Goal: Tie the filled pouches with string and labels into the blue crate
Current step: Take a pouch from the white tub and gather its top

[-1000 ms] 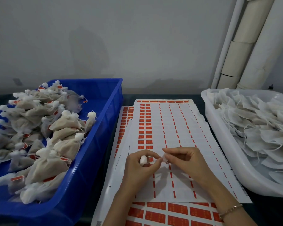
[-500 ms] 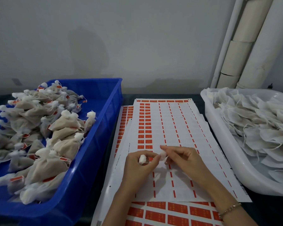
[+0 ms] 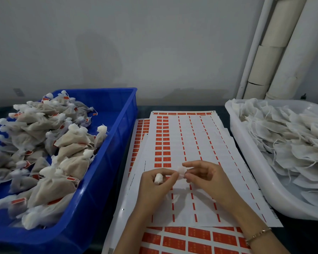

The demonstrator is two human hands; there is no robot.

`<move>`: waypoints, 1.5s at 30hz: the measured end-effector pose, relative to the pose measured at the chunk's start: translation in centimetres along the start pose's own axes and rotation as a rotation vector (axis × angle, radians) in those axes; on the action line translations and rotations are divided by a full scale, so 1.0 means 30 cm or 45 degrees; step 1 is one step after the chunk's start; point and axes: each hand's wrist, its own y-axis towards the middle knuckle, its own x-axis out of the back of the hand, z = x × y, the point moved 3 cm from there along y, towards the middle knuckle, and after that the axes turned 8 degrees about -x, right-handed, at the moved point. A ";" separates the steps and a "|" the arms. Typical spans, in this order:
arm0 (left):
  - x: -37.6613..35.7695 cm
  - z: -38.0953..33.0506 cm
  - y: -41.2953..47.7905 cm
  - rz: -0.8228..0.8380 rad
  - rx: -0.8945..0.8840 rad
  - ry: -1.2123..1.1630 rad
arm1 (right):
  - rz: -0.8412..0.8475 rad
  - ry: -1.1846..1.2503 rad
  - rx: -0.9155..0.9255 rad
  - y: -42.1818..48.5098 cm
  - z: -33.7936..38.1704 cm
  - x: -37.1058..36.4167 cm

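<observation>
My left hand (image 3: 155,186) grips a small filled pouch, whose white gathered top (image 3: 158,178) pokes out above my curled fingers. My right hand (image 3: 206,177) pinches a pale, blurred bit of label or string (image 3: 181,172) just right of my left fingertips. Both hands hover over the label sheets (image 3: 187,143), white with rows of orange stickers. The blue crate (image 3: 117,136) on the left holds several tied beige pouches (image 3: 70,143) with orange labels.
A white tub (image 3: 246,162) on the right is heaped with several flat untied pouches (image 3: 292,140) and loose strings. More orange label sheets (image 3: 182,239) lie under my wrists. A wall and white pipes (image 3: 275,52) stand behind the dark table.
My right hand has opened its fingers slightly and shifted a little up beside my left hand. My left hand keeps hold of the pouch in the same place.
</observation>
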 end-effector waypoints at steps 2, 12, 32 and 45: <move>-0.002 0.003 -0.001 0.023 0.000 0.005 | -0.012 -0.020 0.000 0.002 -0.003 -0.001; -0.008 0.002 -0.004 0.075 0.000 0.025 | -0.014 0.126 0.079 -0.004 0.019 0.000; -0.008 0.001 0.001 0.076 0.049 0.091 | -0.272 -0.264 0.254 -0.030 0.026 -0.006; 0.003 0.002 0.020 -0.028 0.147 0.054 | -0.290 -0.459 0.617 -0.052 0.051 -0.016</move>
